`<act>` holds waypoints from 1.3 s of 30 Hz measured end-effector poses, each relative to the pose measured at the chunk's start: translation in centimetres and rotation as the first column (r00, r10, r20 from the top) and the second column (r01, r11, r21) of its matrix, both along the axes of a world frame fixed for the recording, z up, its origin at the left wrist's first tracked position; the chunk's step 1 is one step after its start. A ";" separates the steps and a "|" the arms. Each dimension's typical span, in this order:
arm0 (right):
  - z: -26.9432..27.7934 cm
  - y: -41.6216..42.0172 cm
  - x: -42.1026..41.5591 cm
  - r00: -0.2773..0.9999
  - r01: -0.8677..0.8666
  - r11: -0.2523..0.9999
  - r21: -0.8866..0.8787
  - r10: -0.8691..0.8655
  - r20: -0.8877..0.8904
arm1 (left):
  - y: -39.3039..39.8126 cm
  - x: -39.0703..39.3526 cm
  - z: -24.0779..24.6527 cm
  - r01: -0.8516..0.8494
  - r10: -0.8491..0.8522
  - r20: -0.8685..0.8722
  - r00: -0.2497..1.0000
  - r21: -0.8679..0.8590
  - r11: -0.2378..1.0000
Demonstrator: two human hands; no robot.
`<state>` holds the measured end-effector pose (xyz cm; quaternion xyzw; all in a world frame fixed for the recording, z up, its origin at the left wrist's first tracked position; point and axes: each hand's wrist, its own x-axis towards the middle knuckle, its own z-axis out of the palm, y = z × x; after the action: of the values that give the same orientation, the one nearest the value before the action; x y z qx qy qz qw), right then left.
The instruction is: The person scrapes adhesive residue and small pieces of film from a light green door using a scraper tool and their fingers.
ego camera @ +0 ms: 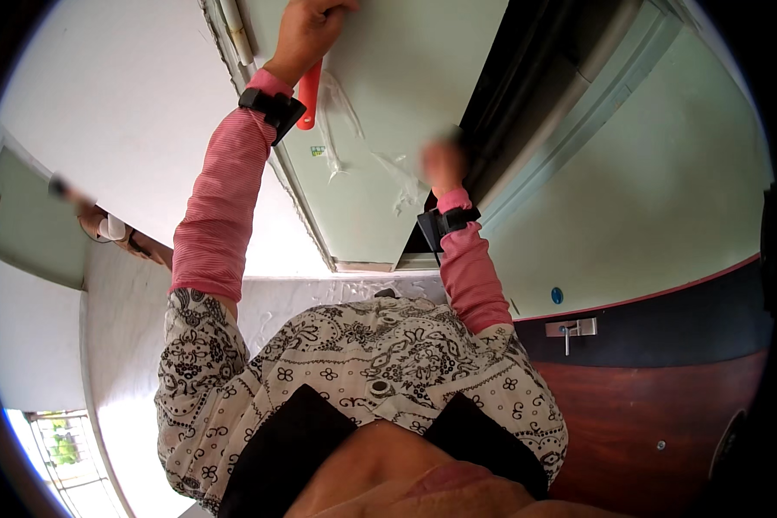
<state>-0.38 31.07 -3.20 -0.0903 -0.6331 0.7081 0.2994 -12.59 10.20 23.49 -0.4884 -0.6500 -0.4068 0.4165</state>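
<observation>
My left hand (311,32) is at the top, its fingers curled over the upper end of a red handle (308,97); the tool's other end is hidden. Behind it lies a pale green panel (375,84). Crumpled clear plastic film (340,123) hangs across the panel between my two hands. My right hand (445,163) is lower and to the right, near the film and the edge of a dark gap. It is blurred, so its fingers and anything in them cannot be made out. Both my forearms have pink striped sleeves and black wrist straps.
A white-beige pipe (236,32) runs along the panel's rough left edge. At right is a green wall (621,213) above a black band and a reddish-brown wood-look panel (628,421), with a metal lever handle (570,329). Another person's arm (146,246) shows at far left, near a barred window (65,447).
</observation>
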 end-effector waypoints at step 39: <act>-3.1 -11.8 3.5 0.912 -0.363 0.522 0.772 0.370 0.178 | -4.4 -0.5 2.6 0.516 -0.495 0.524 0.693 0.119 0.848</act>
<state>3.07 19.24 -6.32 0.1895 -0.8826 0.4014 0.1551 -13.05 5.76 26.06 -0.5220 -0.5876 -0.6129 0.0810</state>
